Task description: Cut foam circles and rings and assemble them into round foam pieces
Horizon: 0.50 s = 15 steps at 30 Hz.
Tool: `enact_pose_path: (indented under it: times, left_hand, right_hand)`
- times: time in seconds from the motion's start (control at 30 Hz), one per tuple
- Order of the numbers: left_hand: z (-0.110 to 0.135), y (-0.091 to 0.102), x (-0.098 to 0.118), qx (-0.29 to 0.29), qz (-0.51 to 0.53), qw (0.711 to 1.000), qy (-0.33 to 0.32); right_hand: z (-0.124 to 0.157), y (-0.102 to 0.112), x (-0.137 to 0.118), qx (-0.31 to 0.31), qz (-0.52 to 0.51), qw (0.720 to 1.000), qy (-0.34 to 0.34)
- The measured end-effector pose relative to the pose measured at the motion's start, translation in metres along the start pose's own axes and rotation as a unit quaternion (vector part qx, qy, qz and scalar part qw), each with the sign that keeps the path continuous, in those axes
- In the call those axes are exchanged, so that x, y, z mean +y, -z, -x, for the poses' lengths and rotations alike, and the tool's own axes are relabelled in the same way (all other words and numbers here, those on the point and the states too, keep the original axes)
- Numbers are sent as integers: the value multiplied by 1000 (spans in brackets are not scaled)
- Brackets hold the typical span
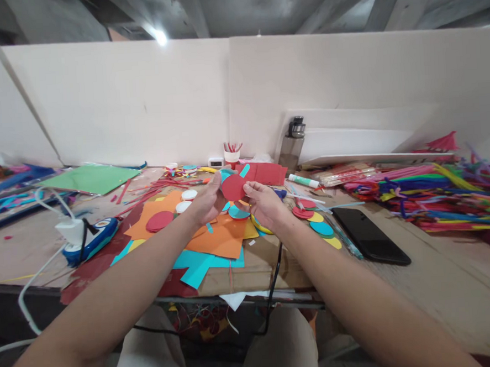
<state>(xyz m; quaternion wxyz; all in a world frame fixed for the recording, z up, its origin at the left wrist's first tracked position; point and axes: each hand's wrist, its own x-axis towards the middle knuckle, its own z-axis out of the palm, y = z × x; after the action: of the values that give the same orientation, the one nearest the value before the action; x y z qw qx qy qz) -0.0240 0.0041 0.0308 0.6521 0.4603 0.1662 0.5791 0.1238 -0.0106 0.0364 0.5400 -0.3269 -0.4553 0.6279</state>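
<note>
A red paper circle (233,188) is held up over the middle of the table, between both hands. My left hand (208,201) grips its left side, with a bit of light blue paper showing behind the fingers. Thumb and fingers of my right hand (263,200) pinch its right edge. A light blue strip (245,170) sticks out past the circle's upper right; I cannot tell whether it is attached. Beneath the hands lie orange paper sheets (221,241), blue paper pieces (198,272) and a blue paper circle (238,212). More red circles (160,222) rest at the left.
A black phone (370,235) lies right, beside stacked coloured circles (321,228). Pipe cleaners (428,194) are piled farther right. A bottle (291,147), a glue stick (303,180) and a cup of red sticks (232,153) stand or lie behind. A power strip (91,241) is left.
</note>
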Motion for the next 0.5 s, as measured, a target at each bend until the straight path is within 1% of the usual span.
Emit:
enact_pose_path:
  times: [0.17,0.3,0.5]
  left_hand:
    - [5,-4,2,-13,-6,1000,-20]
    - [8,-8,1,-15,-29,998,-49]
    - [8,-10,-3,-34,-59,994,-86]
  right_hand:
    - [-1,0,-2,42,-15,999,8]
    - [-1,0,-1,33,11,999,16]
    - [0,-2,1,53,-13,998,-3]
